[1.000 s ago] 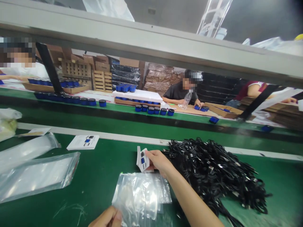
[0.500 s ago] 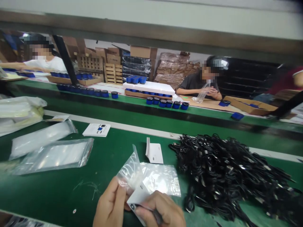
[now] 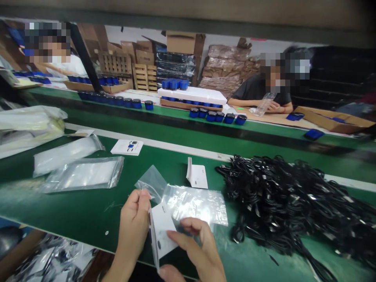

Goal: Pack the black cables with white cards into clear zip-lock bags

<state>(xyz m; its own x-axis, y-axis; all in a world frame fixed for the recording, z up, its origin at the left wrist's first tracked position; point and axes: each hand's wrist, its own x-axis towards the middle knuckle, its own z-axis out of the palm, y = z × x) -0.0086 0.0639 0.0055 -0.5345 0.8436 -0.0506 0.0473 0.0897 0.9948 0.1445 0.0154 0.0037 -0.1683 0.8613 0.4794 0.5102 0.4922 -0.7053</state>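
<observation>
My left hand (image 3: 133,221) pinches the edge of a small clear plastic bag (image 3: 152,182). Against its fingers stands a white folded booklet (image 3: 164,231), tilted and slightly parted, with dark print on it. My right hand (image 3: 196,246) has its index finger on the booklet's face and its thumb at the lower corner, the other fingers loosely spread. Several flat clear bags (image 3: 199,203) lie just beyond my hands. Behind these sits a stack of white booklets (image 3: 198,176), its top one partly raised.
To the right spreads a big pile of black cables (image 3: 276,207). Packs of clear bags (image 3: 85,174) and a printed card stack (image 3: 127,147) lie left. A bin of filled bags (image 3: 55,260) is below the table edge. Blue-black devices (image 3: 217,116) line the far ledge; two people sit beyond.
The booklet has turned more upright and shows its wider face. My right hand's fingers have loosened and spread around it. The view has shifted, uncovering the bin at lower left.
</observation>
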